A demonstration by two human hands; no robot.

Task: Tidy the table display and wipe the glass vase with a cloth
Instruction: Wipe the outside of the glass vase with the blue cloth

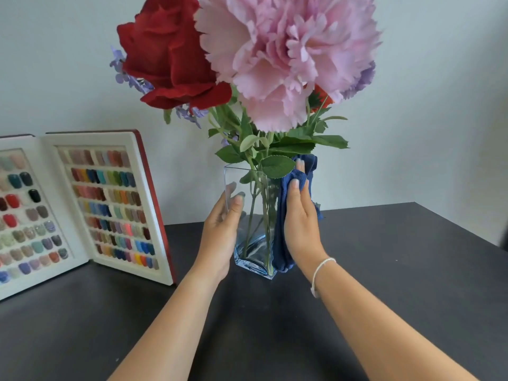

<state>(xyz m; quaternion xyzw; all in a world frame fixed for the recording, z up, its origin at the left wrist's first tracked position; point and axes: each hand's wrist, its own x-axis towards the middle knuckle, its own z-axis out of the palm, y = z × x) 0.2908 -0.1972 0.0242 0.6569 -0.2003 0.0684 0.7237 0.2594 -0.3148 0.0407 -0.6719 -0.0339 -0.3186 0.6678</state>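
— Where's the glass vase [254, 215]?
— Upright on the dark counter [384, 270], between both hands.
— Grips?
— Left hand [224, 224] flat, fingers straight against its left side; right hand [298, 215] presses the blue cloth [283, 243] to its right side.

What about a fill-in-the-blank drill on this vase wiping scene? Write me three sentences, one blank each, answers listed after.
1. The right hand presses a dark ____ cloth against the clear square glass vase.
2. The left hand steadies the vase on its ____ side.
3. The open nail colour sample book stands to the ____ of the vase on the dark table.

Missing words: blue; left; left
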